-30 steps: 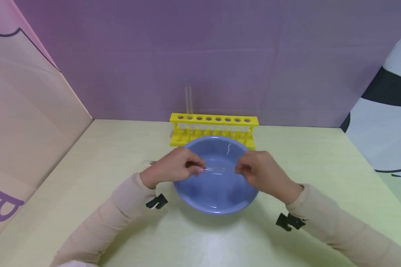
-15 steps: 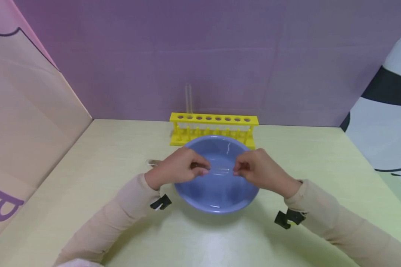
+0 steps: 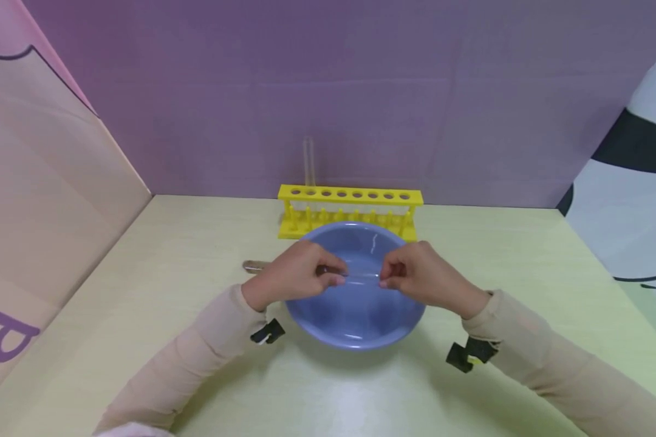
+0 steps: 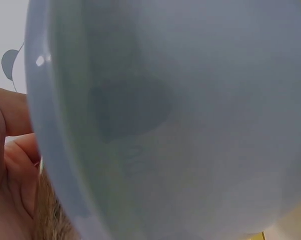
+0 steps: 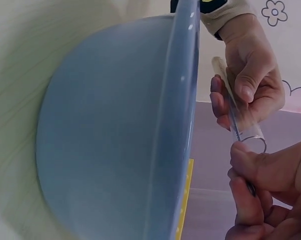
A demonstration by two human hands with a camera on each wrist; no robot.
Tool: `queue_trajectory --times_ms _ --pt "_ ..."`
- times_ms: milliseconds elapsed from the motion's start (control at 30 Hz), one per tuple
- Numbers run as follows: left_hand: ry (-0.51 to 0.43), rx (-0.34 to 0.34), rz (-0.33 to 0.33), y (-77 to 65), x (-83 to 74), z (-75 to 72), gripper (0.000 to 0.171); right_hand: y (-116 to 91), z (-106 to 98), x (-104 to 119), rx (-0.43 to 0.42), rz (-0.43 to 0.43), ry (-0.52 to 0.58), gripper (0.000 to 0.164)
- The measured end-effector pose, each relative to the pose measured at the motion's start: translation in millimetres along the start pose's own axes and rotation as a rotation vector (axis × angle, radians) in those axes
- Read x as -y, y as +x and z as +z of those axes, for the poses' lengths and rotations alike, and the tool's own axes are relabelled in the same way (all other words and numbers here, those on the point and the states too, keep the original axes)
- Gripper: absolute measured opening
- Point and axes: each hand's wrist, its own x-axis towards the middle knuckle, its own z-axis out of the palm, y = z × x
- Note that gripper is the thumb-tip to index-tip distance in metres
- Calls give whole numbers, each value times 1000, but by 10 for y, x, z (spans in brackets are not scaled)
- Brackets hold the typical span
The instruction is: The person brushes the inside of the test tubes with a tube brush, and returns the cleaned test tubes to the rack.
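My left hand (image 3: 303,273) grips a clear glass test tube (image 3: 250,266), held level above the blue basin (image 3: 355,325). A test tube brush with brown bristles (image 4: 50,215) lies inside it; the brown reaches close to the tube's far left end. My right hand (image 3: 429,276) pinches the brush's thin handle, seen as a small dark piece (image 5: 250,188) between thumb and forefinger. In the right wrist view the tube's mouth (image 5: 255,144) is right by my right fingertips. Most of the handle and mid-tube is covered by fingers.
Behind the basin stands a yellow test tube rack (image 3: 355,195) with a row of holes. One clear test tube (image 3: 308,161) stands upright in it near the left end. A purple wall (image 3: 361,97) closes off the back of the pale table (image 3: 197,237).
My hands have come nearer each other over the basin, the left moving right and the right slightly left. The brown bristles now sit closer to the tube's end.
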Motion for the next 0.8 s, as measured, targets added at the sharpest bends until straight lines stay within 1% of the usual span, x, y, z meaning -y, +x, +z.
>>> queue_trajectory --times_ms 100,200,300,400,567,800 --pt "-1 -10 3 1 -5 -6 14 -2 0 2 1 -2 -17 18" --pt "1 -12 12 6 -7 -10 14 -7 4 -2 -11 -26 -67 16" --pt "6 -8 18 13 1 -9 14 -12 10 -16 -37 -60 -139 16" --pt "8 -2 18 11 5 -12 14 -18 17 -34 -63 -112 -217 16" --pt "14 6 16 27 -4 -17 15 -46 18 -49 -97 -182 -362 21" --pt "-9 20 -14 45 -28 -29 16 -100 15 -8 -107 -184 -483 24"
